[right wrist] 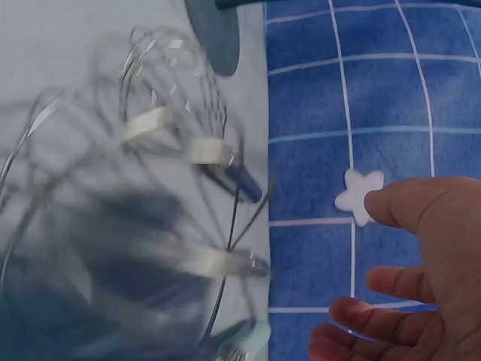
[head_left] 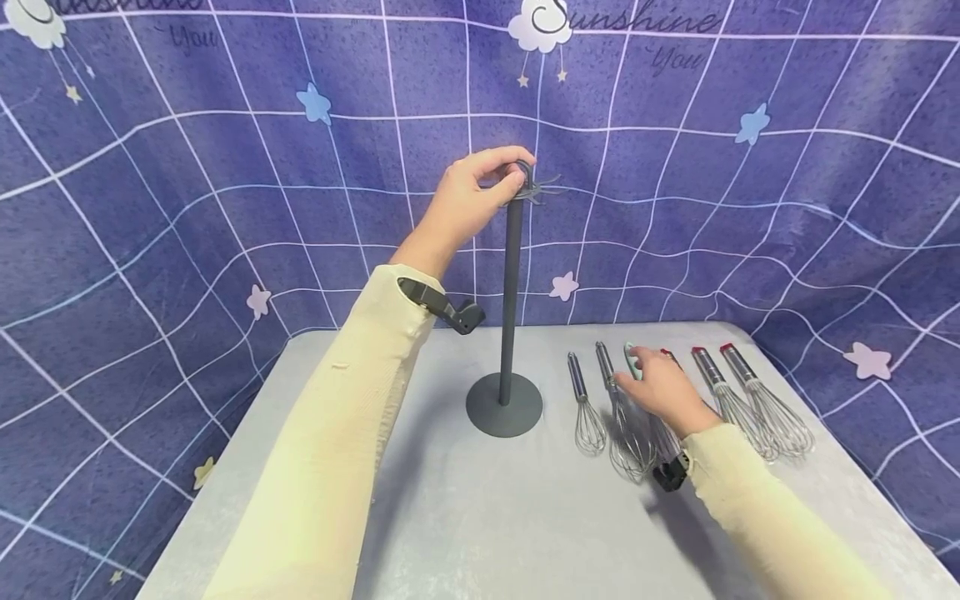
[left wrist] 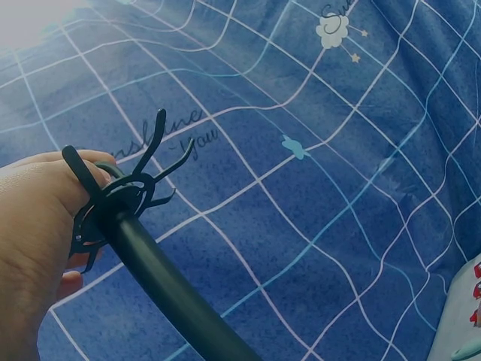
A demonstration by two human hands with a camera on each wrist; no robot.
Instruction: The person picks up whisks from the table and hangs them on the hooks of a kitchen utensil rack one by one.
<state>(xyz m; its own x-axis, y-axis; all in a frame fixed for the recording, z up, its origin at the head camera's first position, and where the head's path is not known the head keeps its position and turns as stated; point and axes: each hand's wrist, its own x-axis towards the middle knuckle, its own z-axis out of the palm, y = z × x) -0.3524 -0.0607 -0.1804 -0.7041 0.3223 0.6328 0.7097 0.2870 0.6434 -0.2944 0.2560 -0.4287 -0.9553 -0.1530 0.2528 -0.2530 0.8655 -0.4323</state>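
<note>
Left hand (head_left: 476, 193) pinches top of dark-grey, round-based hook stand (head_left: 512, 300), upright on pale-grey tabletop (head_left: 450, 517). Right hand (head_left: 663, 387), fingers loose, grasping nothing, near mint-handled metal-wire whisk (head_left: 630, 353); overlapping loops could snag if lifted.

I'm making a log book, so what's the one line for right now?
left hand: holds stand by top | right hand: over whisks | stand: upright on table

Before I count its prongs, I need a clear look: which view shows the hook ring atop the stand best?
The left wrist view: the hook ring looks large there, several prongs clearly spread. The head view shows it small, partly covered by the left hand; the right wrist view doesn't show it.
</note>
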